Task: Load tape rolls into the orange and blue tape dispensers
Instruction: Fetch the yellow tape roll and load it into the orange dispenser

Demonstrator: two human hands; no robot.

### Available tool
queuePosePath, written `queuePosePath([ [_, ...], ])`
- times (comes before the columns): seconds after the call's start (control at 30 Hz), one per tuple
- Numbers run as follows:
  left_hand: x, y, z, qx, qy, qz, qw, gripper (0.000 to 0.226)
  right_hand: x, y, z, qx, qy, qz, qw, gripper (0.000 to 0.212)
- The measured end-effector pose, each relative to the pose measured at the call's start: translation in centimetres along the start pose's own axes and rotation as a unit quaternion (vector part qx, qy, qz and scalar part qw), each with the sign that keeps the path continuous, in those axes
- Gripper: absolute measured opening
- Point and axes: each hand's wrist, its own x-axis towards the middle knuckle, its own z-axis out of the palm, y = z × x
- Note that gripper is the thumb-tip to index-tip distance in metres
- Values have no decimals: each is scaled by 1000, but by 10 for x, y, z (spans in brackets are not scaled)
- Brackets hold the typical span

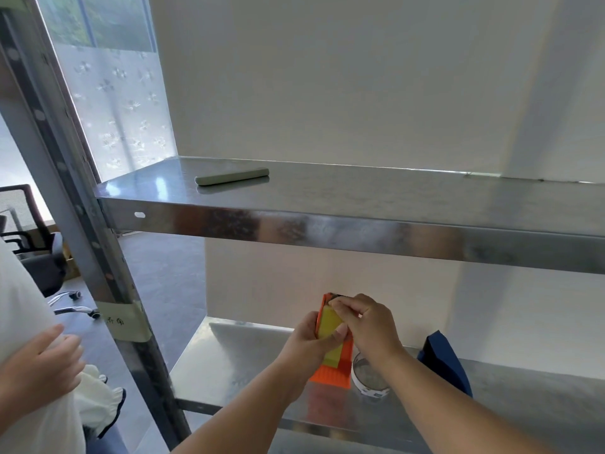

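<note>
Orange dispenser (330,355) stands on the lower shelf (229,362). My left hand (311,339) grips it so it stays put. My right hand (363,319) pinches yellow tape (329,321) at its top. Beside it wait a white roll (370,380) and the blue dispenser (445,362).

My left hand (309,339) curls closed at seven o'clock; my right hand (366,322), fingers pinched, sits toward one o'clock, forearms converging.

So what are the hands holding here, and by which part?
Both hold the orange tape dispenser, upright on the lower shelf: left hand wraps its left side, right hand pinches at its top end.
</note>
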Motion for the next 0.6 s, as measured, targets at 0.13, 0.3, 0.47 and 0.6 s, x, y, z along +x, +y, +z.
queuePosePath([
  [0.13,-1,4,4,55,-12,9,998,28,12,-3,-13,-11,18,9,1000,20],
  [0.3,-2,10,6,73,-20,33,997,27,26,-3,-19,-82,49,-36,995,21],
  [0.47,-7,11,3,73,-34,45,996,31,31,-9,-22,-46,29,3,999,27],
  [0.6,-11,8,-2,71,-38,46,996,28,30,-14,-16,-63,-17,11,998,27],
])
